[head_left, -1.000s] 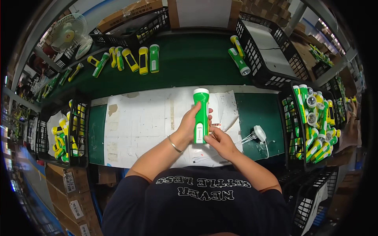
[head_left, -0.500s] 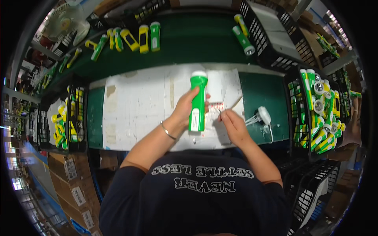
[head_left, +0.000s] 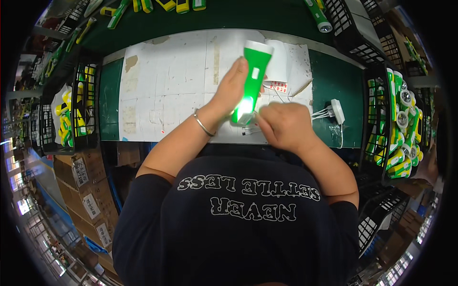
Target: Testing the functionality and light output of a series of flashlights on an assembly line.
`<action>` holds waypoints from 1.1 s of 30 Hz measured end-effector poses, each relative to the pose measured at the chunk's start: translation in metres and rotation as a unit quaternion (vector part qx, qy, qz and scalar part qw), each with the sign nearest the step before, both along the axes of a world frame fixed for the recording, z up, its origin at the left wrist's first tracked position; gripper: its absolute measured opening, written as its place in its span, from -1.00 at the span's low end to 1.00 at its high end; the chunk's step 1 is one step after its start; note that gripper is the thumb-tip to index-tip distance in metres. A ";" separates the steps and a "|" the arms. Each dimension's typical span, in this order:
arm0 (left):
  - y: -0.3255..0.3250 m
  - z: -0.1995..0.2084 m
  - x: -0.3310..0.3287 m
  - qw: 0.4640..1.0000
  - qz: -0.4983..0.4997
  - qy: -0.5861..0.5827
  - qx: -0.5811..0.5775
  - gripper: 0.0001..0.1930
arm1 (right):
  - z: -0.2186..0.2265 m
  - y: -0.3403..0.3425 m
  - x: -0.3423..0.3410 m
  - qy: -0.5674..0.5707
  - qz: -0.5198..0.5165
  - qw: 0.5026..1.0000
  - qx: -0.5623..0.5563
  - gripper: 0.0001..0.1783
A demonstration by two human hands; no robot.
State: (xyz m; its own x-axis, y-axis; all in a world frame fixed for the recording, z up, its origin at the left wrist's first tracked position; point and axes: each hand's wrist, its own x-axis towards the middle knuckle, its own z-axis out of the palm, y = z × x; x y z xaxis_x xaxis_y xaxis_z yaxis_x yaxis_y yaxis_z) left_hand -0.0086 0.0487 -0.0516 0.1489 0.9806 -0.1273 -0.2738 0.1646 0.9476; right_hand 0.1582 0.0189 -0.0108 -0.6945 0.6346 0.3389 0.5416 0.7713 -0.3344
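Note:
A green flashlight (head_left: 255, 71) with a white head is tilted over the white work sheet (head_left: 167, 86), head end away from me. My left hand (head_left: 232, 88) is wrapped round its body from the left. A bright white glow shows on its near end. My right hand (head_left: 286, 125) is closed in a pinch at that end's right side, where a thin white cable (head_left: 280, 95) runs to it; the cable's tip is hidden. Below the flashlight, small cable plugs (head_left: 247, 131) lie on the sheet. Right of my hand is a white charger block (head_left: 337, 111) with several cables.
Black crates of green and yellow flashlights stand at the left (head_left: 88, 112) and right (head_left: 377, 138). More flashlights (head_left: 181, 5) lie along the far green surface. A curled white paper (head_left: 279, 59) with red marks is behind the right hand. Cardboard boxes (head_left: 88, 190) are stacked at lower left.
The view has shifted, so the bench sits higher. My right hand has come against the flashlight's near end. The flashlight has turned and tilted, and a glow has appeared there.

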 end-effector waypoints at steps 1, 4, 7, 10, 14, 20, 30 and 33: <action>0.005 -0.004 -0.004 0.998 0.035 -0.027 -0.042 -0.32 | 0.002 -0.005 0.004 0.015 0.081 0.996 -0.032 -0.81; 0.011 0.004 -0.021 0.993 0.040 -0.083 -0.077 -0.38 | -0.006 -0.025 0.003 0.014 0.120 0.992 -0.045 -0.71; 0.009 0.003 -0.020 0.990 0.011 -0.123 -0.074 -0.38 | -0.002 -0.016 -0.005 0.082 0.053 0.992 -0.085 -0.66; 0.001 0.004 -0.006 0.970 -0.011 -0.209 -0.124 -0.41 | -0.006 0.002 -0.021 0.157 -0.116 0.958 -0.212 -0.56; -0.005 0.012 -0.007 0.988 -0.022 -0.138 -0.061 -0.70 | -0.019 0.014 -0.019 0.194 -0.156 0.934 -0.256 -0.53; -0.011 0.016 -0.018 0.993 -0.012 -0.078 -0.090 -0.70 | -0.012 0.036 0.005 0.318 -0.165 0.854 -0.376 -0.53; -0.023 0.044 -0.039 0.820 -0.124 0.478 0.291 -0.49 | 0.012 0.054 0.026 0.189 -0.043 0.850 -0.491 -0.35; -0.026 0.063 -0.067 0.770 -0.234 0.571 0.161 -0.54 | 0.009 0.050 0.038 0.213 -0.046 0.858 -0.465 -0.30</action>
